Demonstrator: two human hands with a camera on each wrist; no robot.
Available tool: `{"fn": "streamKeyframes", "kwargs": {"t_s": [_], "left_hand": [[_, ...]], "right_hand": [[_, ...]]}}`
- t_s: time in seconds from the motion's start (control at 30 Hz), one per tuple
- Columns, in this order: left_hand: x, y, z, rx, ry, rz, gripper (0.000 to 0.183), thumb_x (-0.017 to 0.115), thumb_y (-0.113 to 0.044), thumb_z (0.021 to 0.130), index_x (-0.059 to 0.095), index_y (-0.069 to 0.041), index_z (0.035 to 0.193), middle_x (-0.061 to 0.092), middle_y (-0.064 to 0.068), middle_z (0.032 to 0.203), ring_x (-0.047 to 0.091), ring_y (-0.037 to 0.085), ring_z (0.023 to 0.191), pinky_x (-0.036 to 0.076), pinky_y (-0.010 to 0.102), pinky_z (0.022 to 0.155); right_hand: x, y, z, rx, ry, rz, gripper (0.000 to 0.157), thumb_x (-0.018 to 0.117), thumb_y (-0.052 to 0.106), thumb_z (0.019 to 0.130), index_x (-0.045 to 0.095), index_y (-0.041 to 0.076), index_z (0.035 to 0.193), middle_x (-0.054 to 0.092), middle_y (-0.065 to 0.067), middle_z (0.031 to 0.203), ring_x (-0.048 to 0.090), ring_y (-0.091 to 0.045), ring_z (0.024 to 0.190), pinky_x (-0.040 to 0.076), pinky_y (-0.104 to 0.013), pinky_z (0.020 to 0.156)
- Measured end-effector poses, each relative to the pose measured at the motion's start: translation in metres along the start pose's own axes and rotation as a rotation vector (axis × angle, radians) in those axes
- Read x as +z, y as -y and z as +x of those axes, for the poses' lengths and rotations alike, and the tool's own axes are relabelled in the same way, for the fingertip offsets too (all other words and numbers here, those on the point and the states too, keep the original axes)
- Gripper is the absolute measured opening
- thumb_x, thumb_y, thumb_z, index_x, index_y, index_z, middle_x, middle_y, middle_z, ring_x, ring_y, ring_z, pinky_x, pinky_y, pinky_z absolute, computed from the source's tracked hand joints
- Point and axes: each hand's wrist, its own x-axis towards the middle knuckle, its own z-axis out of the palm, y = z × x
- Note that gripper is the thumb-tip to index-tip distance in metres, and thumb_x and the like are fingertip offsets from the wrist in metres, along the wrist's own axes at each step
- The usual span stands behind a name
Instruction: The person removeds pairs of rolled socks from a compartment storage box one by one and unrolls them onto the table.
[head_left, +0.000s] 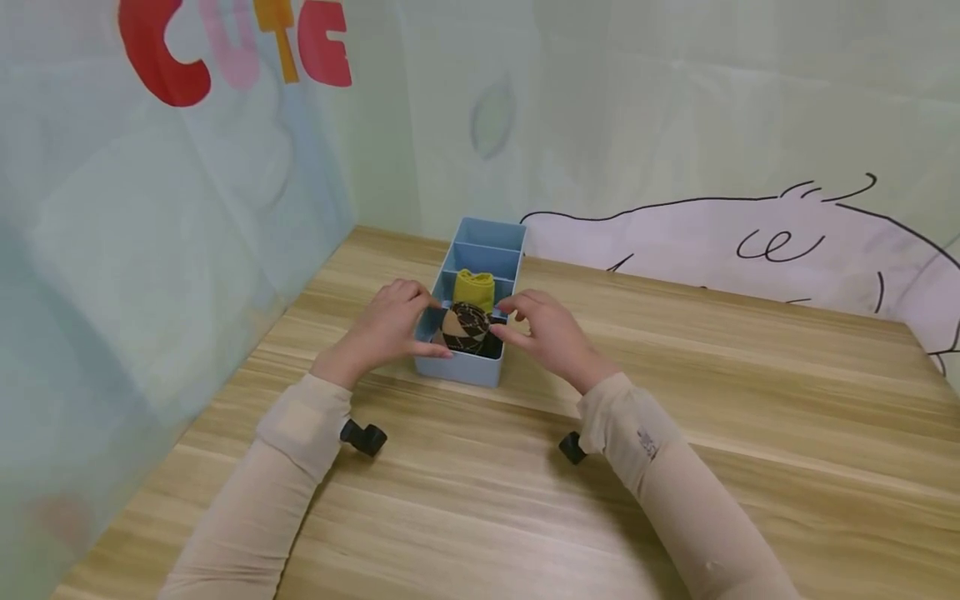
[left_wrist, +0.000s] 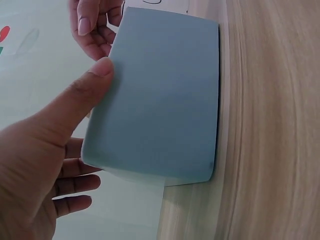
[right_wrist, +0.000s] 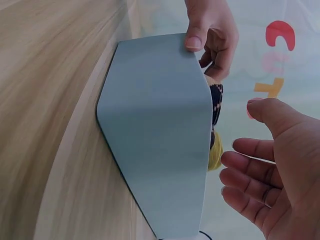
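A light blue divided storage box (head_left: pixel 463 369) stands on the table with its short end toward me. In its nearest compartment sits a rolled brown and tan argyle sock (head_left: pixel 467 327); a folded yellow sock (head_left: pixel 474 289) stands upright in the compartment behind. My left hand (head_left: pixel 386 325) is at the near left corner, thumb at the front rim and fingers loosely extended along the left side. Over the right rim, my right hand (head_left: pixel 551 337) reaches with thumb and index finger apart, fingertips close beside the argyle sock. In the right wrist view its fingers (right_wrist: pixel 250 175) are loosely bent around nothing.
The two rear compartments (head_left: pixel 487 248) of the box show bare blue walls. A wood-grain table (head_left: pixel 712 400) extends to both sides. Printed cloth walls (head_left: pixel 637 100) border it at the left and back. Black wrist cameras (head_left: pixel 365 437) hang under both sleeves.
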Motion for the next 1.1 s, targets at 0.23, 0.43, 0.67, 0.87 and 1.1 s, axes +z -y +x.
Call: {"fn": "streamKeyframes", "kwargs": {"t_s": [0.23, 0.43, 0.67, 0.87, 1.1], "left_hand": [[0.003, 0.001, 0.000, 0.009, -0.005, -0.014, 0.074, 0.079, -0.055, 0.068, 0.064, -0.003, 0.118, 0.058, 0.015, 0.114, 0.049, 0.032, 0.110, 0.040, 0.047, 0.097], [0.004, 0.001, -0.001, 0.005, -0.001, -0.047, 0.076, 0.079, -0.054, 0.069, 0.063, -0.001, 0.121, 0.057, 0.015, 0.117, 0.049, 0.032, 0.112, 0.039, 0.047, 0.099], [0.004, 0.002, -0.001, -0.001, 0.004, -0.049, 0.077, 0.079, -0.054, 0.069, 0.062, -0.002, 0.123, 0.056, 0.015, 0.118, 0.048, 0.031, 0.113, 0.039, 0.047, 0.100], [0.004, 0.001, -0.002, -0.005, 0.006, -0.047, 0.076, 0.079, -0.053, 0.070, 0.062, -0.002, 0.123, 0.056, 0.016, 0.118, 0.048, 0.032, 0.113, 0.039, 0.047, 0.100], [0.006, 0.001, -0.002, -0.001, -0.002, -0.050, 0.075, 0.079, -0.052, 0.070, 0.062, -0.001, 0.122, 0.056, 0.016, 0.119, 0.049, 0.033, 0.114, 0.038, 0.048, 0.101]], "right_hand": [[0.005, 0.008, 0.013, 0.028, 0.050, -0.067, 0.044, 0.063, 0.038, 0.092, 0.064, 0.004, 0.119, 0.067, -0.010, 0.110, 0.060, -0.024, 0.100, 0.050, -0.038, 0.090], [0.007, 0.014, 0.021, 0.034, 0.097, -0.131, 0.050, 0.064, 0.046, 0.088, 0.064, 0.006, 0.120, 0.067, -0.009, 0.113, 0.059, -0.024, 0.109, 0.048, -0.039, 0.097], [0.012, 0.019, 0.028, 0.044, 0.127, -0.207, 0.054, 0.066, 0.049, 0.086, 0.065, 0.008, 0.120, 0.066, -0.007, 0.112, 0.059, -0.024, 0.109, 0.048, -0.037, 0.096], [0.016, 0.019, 0.031, 0.050, 0.155, -0.226, 0.056, 0.066, 0.050, 0.086, 0.065, 0.008, 0.122, 0.064, -0.009, 0.117, 0.057, -0.025, 0.112, 0.045, -0.038, 0.100], [0.019, 0.018, 0.031, 0.049, 0.132, -0.217, 0.053, 0.068, 0.049, 0.085, 0.065, 0.005, 0.115, 0.063, -0.009, 0.117, 0.056, -0.026, 0.113, 0.045, -0.037, 0.101]]}}
